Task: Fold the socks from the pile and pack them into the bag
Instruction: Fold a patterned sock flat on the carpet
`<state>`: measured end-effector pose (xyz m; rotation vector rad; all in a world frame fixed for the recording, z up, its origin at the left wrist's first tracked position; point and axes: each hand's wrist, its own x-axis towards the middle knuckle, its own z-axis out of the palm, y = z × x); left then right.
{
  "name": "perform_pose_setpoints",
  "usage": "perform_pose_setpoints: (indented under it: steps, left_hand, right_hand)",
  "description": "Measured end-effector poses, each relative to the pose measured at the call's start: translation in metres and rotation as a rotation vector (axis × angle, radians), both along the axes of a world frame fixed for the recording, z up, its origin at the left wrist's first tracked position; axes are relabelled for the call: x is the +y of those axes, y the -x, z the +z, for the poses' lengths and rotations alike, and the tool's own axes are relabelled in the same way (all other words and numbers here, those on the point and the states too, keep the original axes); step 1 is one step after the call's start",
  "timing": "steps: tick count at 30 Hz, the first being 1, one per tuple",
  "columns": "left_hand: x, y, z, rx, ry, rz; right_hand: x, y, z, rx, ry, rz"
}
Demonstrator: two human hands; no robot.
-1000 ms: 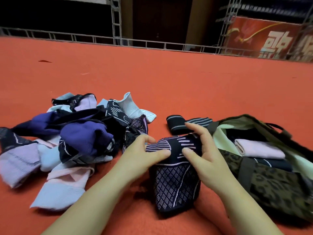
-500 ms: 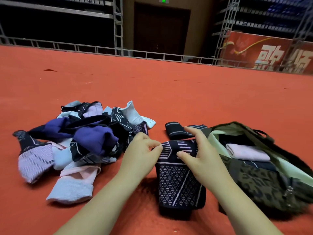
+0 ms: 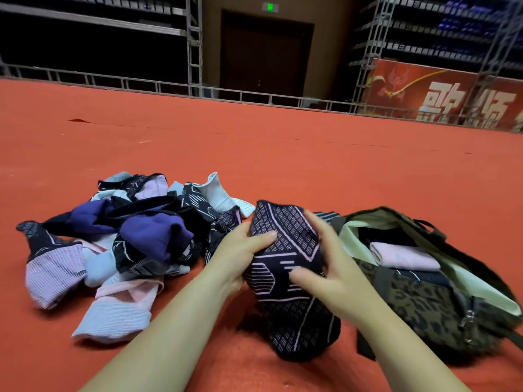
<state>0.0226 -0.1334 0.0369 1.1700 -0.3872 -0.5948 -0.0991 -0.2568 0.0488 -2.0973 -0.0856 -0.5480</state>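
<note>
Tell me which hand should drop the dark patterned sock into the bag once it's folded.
Right, probably. The right hand already grips the dark patterned sock on the side facing the open bag, which lies directly to its right. The left hand holds the sock's other side, next to the sock pile.

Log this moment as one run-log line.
step: folding | hands: both grip patterned sock | pile: left | bag: right, open

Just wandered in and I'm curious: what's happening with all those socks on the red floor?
A person is folding socks. Both hands, left hand and right hand, grip a dark patterned sock between the sock pile and the open leopard-print bag. A folded pink sock already lies inside the bag.
</note>
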Motion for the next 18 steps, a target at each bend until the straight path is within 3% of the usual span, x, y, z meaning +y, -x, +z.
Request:
perform_pose_setpoints:
  steps: [4, 10, 14, 18]
  left_hand:
    - [0.002, -0.004, 0.015, -0.121, 0.041, -0.029]
    - [0.013, -0.004, 0.033, -0.233, 0.109, -0.179]
    - [0.022, -0.003, 0.047, -0.312, 0.189, -0.177]
    - [0.034, 0.002, 0.063, -0.562, 0.156, -0.103]
  right_hand:
    - [-0.017, -0.011, 0.021, -0.193, -0.227, -0.204]
    - [-0.031, -0.018, 0.074, 0.072, 0.14, -0.005]
    - [-0.024, -0.017, 0.102, 0.051, 0.261, -0.005]
    - [-0.009, -0.011, 0.116, 0.022, 0.252, -0.005]
